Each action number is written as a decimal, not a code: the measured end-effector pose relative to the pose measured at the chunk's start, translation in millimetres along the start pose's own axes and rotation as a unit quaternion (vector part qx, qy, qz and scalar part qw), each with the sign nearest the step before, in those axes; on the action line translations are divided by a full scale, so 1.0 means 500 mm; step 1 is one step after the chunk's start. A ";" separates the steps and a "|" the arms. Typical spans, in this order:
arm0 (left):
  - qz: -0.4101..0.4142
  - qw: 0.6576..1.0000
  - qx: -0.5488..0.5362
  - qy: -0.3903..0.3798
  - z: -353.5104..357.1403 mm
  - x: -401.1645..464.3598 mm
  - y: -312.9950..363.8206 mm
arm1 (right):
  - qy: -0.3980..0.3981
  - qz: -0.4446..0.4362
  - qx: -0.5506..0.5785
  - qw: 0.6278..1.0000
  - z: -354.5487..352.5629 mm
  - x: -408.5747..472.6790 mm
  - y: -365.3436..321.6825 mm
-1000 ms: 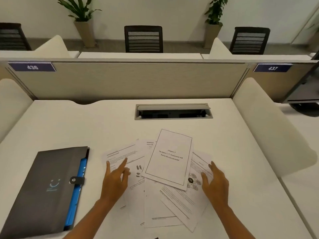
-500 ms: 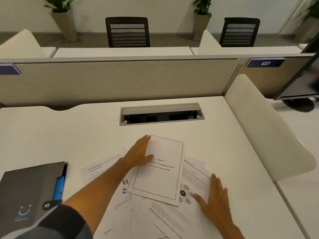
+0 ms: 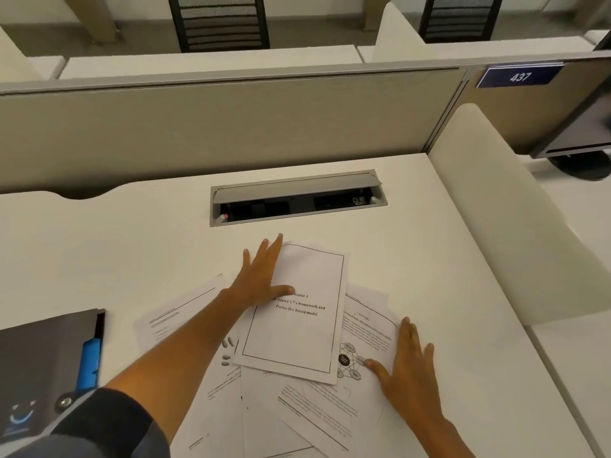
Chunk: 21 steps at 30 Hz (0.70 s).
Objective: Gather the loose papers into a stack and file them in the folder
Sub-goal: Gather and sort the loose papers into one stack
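Observation:
Several loose printed papers (image 3: pixel 307 414) lie fanned and overlapping on the white desk. On top is a bordered title sheet (image 3: pixel 302 338). My left hand (image 3: pixel 264 276) lies flat at that sheet's upper left edge, fingers spread, thumb on the print. My right hand (image 3: pixel 405 361) presses flat on the right edge of a sheet with a diagram (image 3: pixel 367 328). Neither hand grips anything. The dark grey folder (image 3: pixel 36 368) with a blue inner edge and a snap strap lies shut at the left, apart from the papers.
A grey cable hatch (image 3: pixel 297 196) is set in the desk (image 3: pixel 115 246) beyond the papers. A beige partition (image 3: pixel 215 127) closes the back, a white curved divider (image 3: pixel 515 226) the right side. A monitor base (image 3: pixel 582 163) stands on the neighbouring desk.
My left hand has reached forward from the left sheets to the title sheet's top left edge. My right hand slid a little right onto the diagram sheet's edge. The view has tilted down and closer.

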<state>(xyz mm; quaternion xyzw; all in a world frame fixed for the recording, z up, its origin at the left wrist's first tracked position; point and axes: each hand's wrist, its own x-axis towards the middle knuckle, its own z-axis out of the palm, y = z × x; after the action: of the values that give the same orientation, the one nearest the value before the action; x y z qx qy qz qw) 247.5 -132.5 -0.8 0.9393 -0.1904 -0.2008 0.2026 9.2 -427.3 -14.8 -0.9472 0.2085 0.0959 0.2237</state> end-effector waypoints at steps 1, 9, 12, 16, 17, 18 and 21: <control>0.001 1.000 -0.006 0.009 0.001 -0.003 0.002 | 0.001 -0.004 -0.001 1.000 0.002 -0.001 0.000; -0.014 0.984 -0.112 0.137 0.017 -0.054 0.035 | 0.031 0.049 0.129 0.990 -0.005 -0.024 -0.027; -0.032 0.963 -0.223 0.149 0.026 -0.095 0.038 | 0.032 0.087 0.267 0.959 -0.007 -0.038 -0.036; -0.035 0.946 -0.250 0.204 0.024 -0.187 0.035 | 0.066 0.124 0.347 0.927 -0.022 -0.065 -0.049; -0.036 0.942 -0.266 0.200 0.030 -0.196 0.034 | 0.072 0.140 0.358 0.920 -0.018 -0.064 -0.045; -0.040 0.939 -0.279 0.195 0.035 -0.213 0.035 | 0.077 0.154 0.371 0.913 -0.017 -0.069 -0.045; -0.068 0.934 -0.305 0.175 0.063 -0.261 0.041 | 0.078 0.172 0.387 0.903 -0.012 -0.086 -0.051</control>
<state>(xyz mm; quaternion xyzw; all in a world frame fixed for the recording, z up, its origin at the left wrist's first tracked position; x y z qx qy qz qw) 117.3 -102.2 21.4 0.8633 -0.0170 -0.0952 0.4954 -17.4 -394.1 12.3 -0.7400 0.4055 -0.0299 0.5358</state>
